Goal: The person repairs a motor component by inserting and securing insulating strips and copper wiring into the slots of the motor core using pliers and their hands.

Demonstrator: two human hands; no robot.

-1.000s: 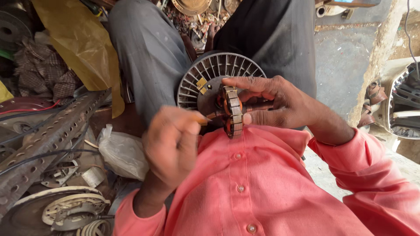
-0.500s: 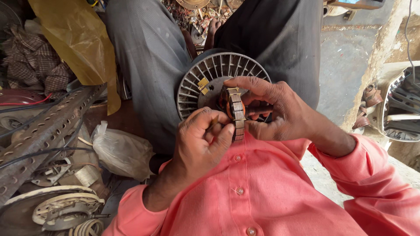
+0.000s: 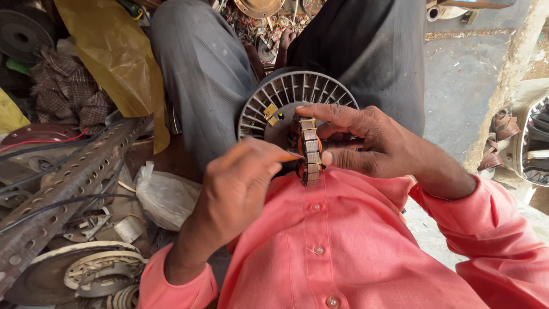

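Note:
My right hand (image 3: 374, 140) grips a small motor stator (image 3: 309, 151) with copper windings, held edge-on above my lap. My left hand (image 3: 240, 191) pinches a thin orange-tipped tool (image 3: 290, 155) whose point touches the stator's left side. Behind the stator a round grey slotted fan housing (image 3: 269, 106) rests between my knees, carrying a small brass-coloured tag. My pink shirt fills the lower part of the view.
A perforated metal angle bar (image 3: 68, 189) and black cables lie at the left. A clear plastic bag (image 3: 166, 194), a yellow bag (image 3: 114, 51), checked cloth (image 3: 63, 91) and round motor parts (image 3: 86, 274) crowd the left floor. More wound stators (image 3: 534, 143) sit at the right edge.
My left hand has shifted down and left along the stator while the tool tip stays against it. The view has moved slightly; my right hand keeps its hold.

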